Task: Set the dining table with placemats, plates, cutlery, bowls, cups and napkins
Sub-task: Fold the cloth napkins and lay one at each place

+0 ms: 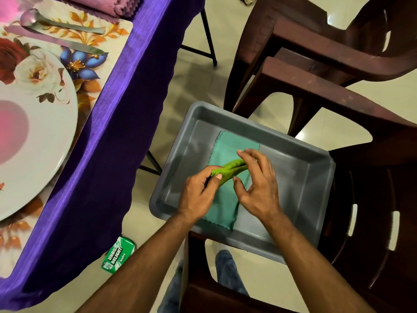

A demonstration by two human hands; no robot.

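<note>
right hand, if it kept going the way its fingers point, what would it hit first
Probably the green napkin, just ahead of the right hand; past it lies the teal cloth in the grey tub. Depth is unclear.

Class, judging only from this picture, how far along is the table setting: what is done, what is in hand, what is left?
Done: one place has a floral placemat, a plate, a spoon, a knife and a folded purple napkin. In hand: over the grey tub, the left hand pinches a green napkin, which the right hand touches. Left: the teal napkin in the tub. No bowls or cups show here.
</note>
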